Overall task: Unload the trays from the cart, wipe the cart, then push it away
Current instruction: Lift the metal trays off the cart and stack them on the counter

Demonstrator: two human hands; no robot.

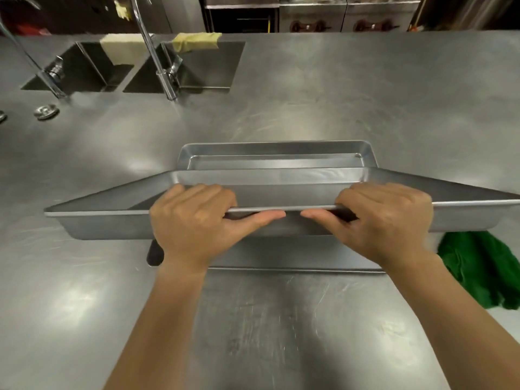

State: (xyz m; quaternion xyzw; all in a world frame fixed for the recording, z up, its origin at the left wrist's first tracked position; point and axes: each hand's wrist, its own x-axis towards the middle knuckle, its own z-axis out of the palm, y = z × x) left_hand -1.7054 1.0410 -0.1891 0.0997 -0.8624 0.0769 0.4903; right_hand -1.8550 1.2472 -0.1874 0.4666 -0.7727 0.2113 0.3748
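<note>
I hold a shallow steel tray [107,218] in the air by its near rim, above the steel counter [309,102]. My left hand [194,223] grips the rim left of centre, fingers over the edge and thumb underneath. My right hand [385,220] grips the same rim right of centre in the same way. A second steel tray [275,154] lies flat on the counter under and beyond the held one, its far end and near edge showing. A green cloth [481,271] lies on the counter at the right, partly under the held tray. The cart is out of view.
Two sinks [197,71] with tall taps [166,80] are set into the counter at the back left, with pale cloths [194,40] draped over their rims. Ovens [309,15] stand beyond the counter's far edge.
</note>
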